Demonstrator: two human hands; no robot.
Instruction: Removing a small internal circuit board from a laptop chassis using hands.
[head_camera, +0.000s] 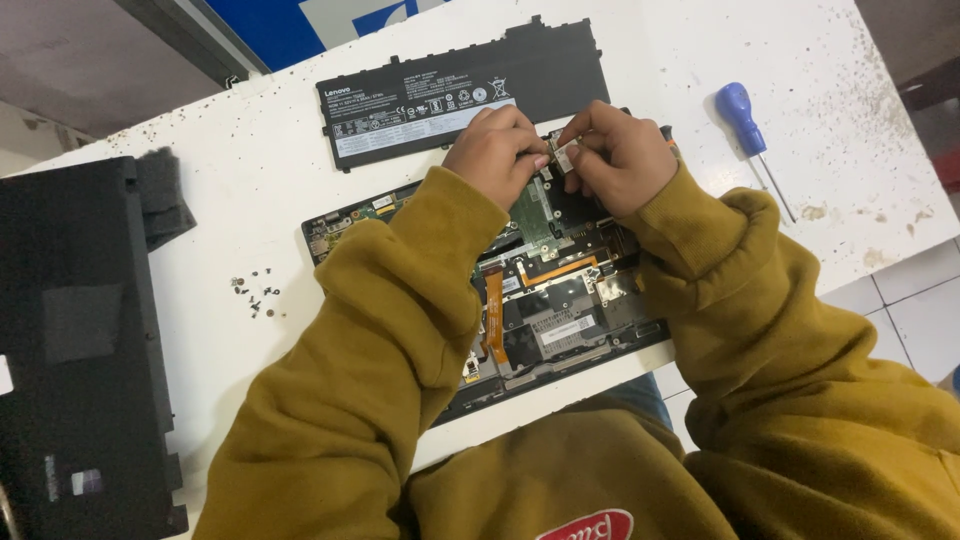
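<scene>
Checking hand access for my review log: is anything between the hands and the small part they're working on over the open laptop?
Nothing visible: left hand and right hand both already pinch the small silvery part above the open laptop.

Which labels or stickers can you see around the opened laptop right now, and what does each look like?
Flat black rectangular battery pack, above the laptop: long white label strip along its near edge, small white symbols above.
Opened laptop base: small white rectangular sticker near its front edge, between the sleeves.
Small pale tag-like piece, pinched between the left hand and right hand.
Black panel, far left: small pale stickers near its lower edge.
</scene>
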